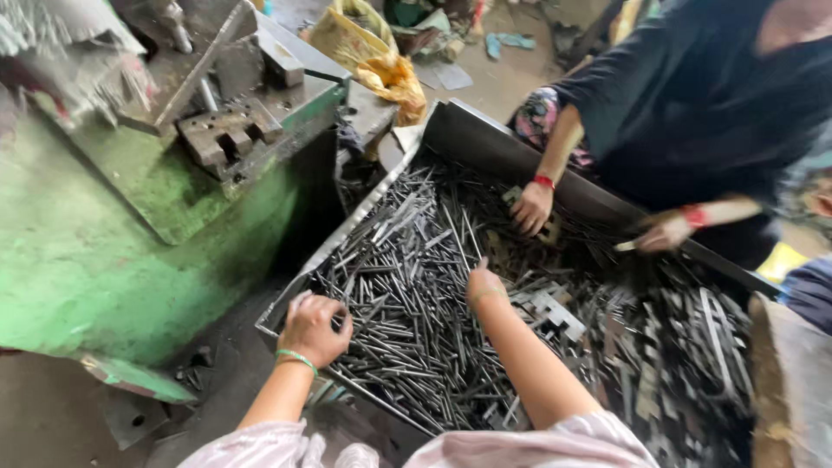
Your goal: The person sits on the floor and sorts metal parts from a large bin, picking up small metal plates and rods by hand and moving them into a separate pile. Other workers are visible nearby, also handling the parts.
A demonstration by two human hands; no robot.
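A large dark metal tray [472, 130] holds a heap of thin grey metal rods [407, 269] on its left side and flat punched metal pieces [659, 347] on its right. My left hand [314, 328] rests curled at the tray's near left rim, over the rods; whether it grips any is unclear. My right hand [485, 286] reaches into the middle of the rod heap, fingers down among them. Across the tray, another person in dark clothes has one hand [531, 206] on the pieces and the other hand [663, 230] at the far rim.
A green press machine [130, 225] with a steel die block [227, 134] stands at the left, close to the tray. A yellow bag [373, 52] lies on the floor beyond. A worn wooden block [793, 381] sits at the right edge.
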